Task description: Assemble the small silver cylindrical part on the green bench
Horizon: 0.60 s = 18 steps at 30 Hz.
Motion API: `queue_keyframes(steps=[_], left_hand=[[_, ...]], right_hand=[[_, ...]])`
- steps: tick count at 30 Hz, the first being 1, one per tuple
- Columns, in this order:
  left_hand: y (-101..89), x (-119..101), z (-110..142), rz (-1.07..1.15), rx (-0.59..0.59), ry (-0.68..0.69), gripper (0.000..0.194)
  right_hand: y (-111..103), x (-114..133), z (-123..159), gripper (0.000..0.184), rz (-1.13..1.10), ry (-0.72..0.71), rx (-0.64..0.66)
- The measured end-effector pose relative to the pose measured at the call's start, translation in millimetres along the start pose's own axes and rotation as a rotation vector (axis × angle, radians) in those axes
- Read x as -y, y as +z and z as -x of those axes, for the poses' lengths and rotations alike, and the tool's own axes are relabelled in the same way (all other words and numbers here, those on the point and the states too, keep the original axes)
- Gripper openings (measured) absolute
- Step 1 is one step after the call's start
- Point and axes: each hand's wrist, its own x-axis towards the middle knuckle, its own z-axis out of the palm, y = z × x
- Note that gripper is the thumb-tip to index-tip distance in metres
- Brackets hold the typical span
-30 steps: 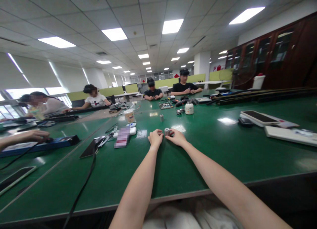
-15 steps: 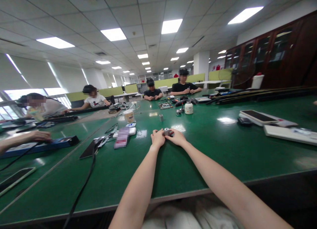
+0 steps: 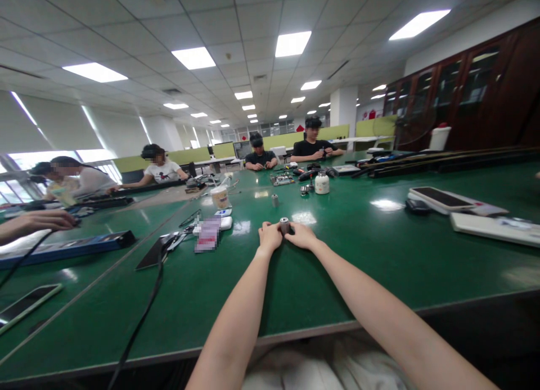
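Note:
A small silver metal cylinder [image 3: 284, 226] with a round recess in its top stands upright on the green table, between my two hands. From the left, my left hand [image 3: 270, 236] has its fingers curled against the cylinder's side. My right hand [image 3: 302, 236] closes on it from the right, with thumb and fingers at its edge. The fingertips behind the cylinder are partly hidden. A second, similar metal cylinder [image 3: 275, 200] stands a little farther off, apart from both hands.
To the left lie a pixelated pinkish paper [image 3: 207, 234], a drink cup [image 3: 220, 197] and a black cable [image 3: 147, 305]. A white jar [image 3: 322, 183] stands beyond my hands. Phones [image 3: 441, 199] lie at right. A co-worker's hand [image 3: 46, 220] reaches in from the left; other people sit around the table.
My right thumb has drawn back from the cylinder's front, so more of its side shows. The co-worker's hand at the left has lifted and moved away from the long blue box.

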Motion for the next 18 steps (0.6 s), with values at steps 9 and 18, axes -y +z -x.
queue_keyframes(steps=[9, 18], left_hand=[[0.7, 0, -1, 0.023, -0.051, -0.034, 0.035], [-2.1, 0, -3, 0.184, -0.068, -0.054, 0.041]], right_hand=[[3, -7, -4, 0.036, -0.177, -0.033, -0.071], [9, -13, -8, 0.050, -0.287, -0.014, -0.106]])
